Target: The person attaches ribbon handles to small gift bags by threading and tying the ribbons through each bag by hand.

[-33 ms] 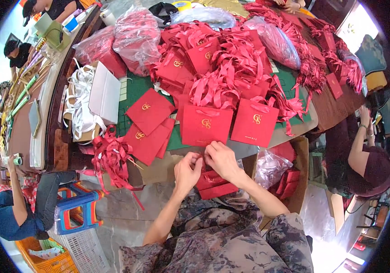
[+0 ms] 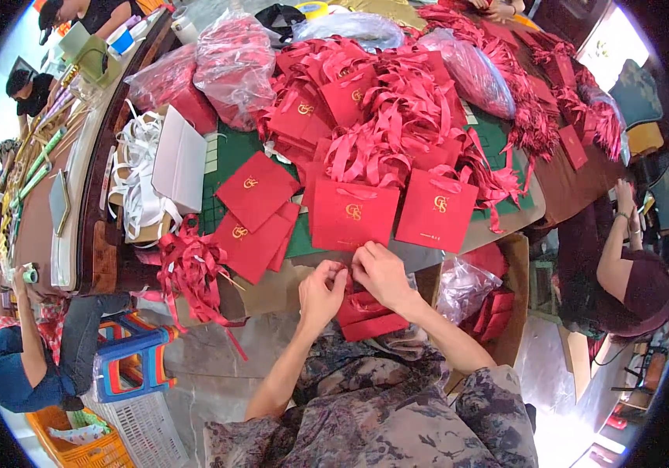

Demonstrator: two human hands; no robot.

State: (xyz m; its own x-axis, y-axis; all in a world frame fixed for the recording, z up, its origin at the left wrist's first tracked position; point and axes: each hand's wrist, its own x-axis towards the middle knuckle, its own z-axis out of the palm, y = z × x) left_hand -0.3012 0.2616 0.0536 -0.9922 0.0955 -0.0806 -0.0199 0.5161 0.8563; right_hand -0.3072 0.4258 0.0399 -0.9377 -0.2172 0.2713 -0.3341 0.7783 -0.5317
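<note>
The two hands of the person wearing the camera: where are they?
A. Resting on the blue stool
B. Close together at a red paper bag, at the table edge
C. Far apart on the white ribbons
B: left hand and right hand meet over the red bag.

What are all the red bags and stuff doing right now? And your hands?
Left hand: fingers pinched on a red ribbon.
Right hand: pinching the same ribbon.
Standing red bags: upright, handles on.
Flat red bags: lying folded.
Plastic sacks: full, bunched shut.
Loose red ribbons: tangled heap.
White box: closed.
</note>
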